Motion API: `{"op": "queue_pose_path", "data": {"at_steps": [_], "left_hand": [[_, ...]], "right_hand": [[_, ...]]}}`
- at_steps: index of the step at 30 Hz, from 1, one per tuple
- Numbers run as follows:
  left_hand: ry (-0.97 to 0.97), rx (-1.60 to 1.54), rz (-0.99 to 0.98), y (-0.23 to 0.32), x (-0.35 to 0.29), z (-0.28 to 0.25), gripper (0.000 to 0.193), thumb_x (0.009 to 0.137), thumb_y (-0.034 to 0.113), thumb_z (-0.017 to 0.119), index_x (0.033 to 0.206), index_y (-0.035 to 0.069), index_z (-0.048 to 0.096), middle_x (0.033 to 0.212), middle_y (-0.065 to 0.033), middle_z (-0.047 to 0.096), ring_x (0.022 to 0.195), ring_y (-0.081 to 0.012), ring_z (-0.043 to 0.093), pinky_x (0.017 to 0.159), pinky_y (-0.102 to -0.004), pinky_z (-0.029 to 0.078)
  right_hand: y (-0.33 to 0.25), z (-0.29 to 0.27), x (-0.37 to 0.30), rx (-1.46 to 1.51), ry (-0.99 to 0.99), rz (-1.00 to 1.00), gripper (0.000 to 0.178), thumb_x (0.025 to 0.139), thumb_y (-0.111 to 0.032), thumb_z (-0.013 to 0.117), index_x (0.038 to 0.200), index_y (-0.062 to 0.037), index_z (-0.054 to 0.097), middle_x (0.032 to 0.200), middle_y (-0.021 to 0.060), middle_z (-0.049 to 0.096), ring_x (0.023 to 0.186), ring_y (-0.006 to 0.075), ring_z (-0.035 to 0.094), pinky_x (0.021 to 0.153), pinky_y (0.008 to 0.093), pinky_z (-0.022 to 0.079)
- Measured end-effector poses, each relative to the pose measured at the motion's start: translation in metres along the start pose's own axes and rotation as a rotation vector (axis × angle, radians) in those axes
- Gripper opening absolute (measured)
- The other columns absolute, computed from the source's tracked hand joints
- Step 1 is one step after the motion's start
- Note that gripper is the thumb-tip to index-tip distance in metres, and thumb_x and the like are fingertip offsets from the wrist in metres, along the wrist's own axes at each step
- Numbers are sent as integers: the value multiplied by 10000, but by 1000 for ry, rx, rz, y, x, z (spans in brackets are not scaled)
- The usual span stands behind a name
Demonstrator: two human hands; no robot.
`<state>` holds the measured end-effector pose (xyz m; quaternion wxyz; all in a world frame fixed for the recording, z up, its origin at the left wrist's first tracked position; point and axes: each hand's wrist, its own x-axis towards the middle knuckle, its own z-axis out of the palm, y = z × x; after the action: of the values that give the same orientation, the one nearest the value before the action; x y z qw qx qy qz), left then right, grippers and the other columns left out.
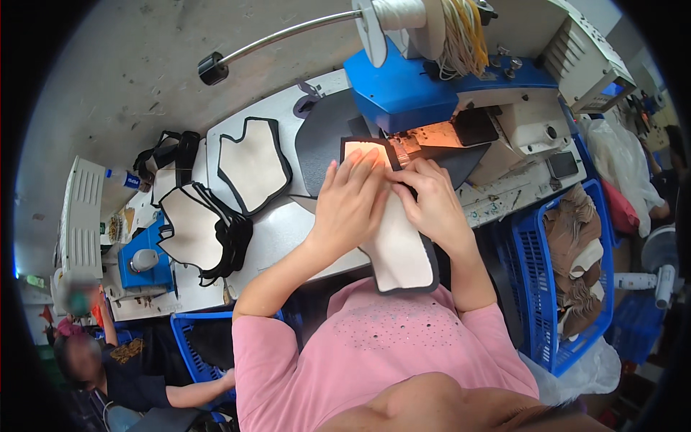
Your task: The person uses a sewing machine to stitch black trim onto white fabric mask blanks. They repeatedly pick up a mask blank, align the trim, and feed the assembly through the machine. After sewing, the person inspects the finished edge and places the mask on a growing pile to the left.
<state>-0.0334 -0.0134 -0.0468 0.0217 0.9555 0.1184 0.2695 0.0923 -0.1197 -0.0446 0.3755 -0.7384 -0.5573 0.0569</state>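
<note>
A white fabric piece with black bound edges (402,252) lies under both my hands, its far end beside the lit needle area of a blue and white sewing machine (407,86). My left hand (353,194) rests flat on the piece, fingers stretched toward its far end. At the piece's right edge, close to the needle area, the fingers of my right hand (430,198) are closed on the fabric. The needle itself is too small to make out. The near end of the piece hangs over the table edge against my shirt.
Left on the table (277,237) lie a single bound piece (252,165) and a stack of similar pieces (193,234). A blue basket of brown and white fabric (572,252) stands at right. Another blue basket (191,345) and a co-worker (129,378) are at lower left.
</note>
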Motion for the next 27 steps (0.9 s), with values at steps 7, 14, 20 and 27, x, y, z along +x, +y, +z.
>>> {"op": "queue_pose_path", "data": {"at_steps": [7,14,20,27], "left_hand": [[-50,25,41,4,11,6,374,769,214,533,1068,-10,555,1107,-152,551,1035,-298,507,740,-391,431],[-116,51,44,3,24,8,319,752,192,530,970,-35,580,1057,-186,562,972,-299,544,663,-366,476],[-71,52,46,2,28,13,318,744,196,537,950,-44,579,1060,-193,559,978,-316,540,701,-374,480],[-155,34,27,-2,42,5,261,758,176,553,934,-12,594,1006,-160,574,915,-302,545,792,-378,437]], "right_hand": [[5,6,8,-131,119,76,304,760,-51,574,1054,27,560,912,126,568,898,274,528,769,375,377],[17,10,16,-107,92,65,315,775,-52,549,1082,15,558,961,152,576,952,291,524,819,384,359],[25,12,20,-73,151,-7,309,773,-53,551,1078,-17,588,893,150,591,928,301,533,818,385,361],[33,7,29,70,117,98,264,761,-52,590,1013,24,613,724,159,579,683,301,551,662,366,426]]}}
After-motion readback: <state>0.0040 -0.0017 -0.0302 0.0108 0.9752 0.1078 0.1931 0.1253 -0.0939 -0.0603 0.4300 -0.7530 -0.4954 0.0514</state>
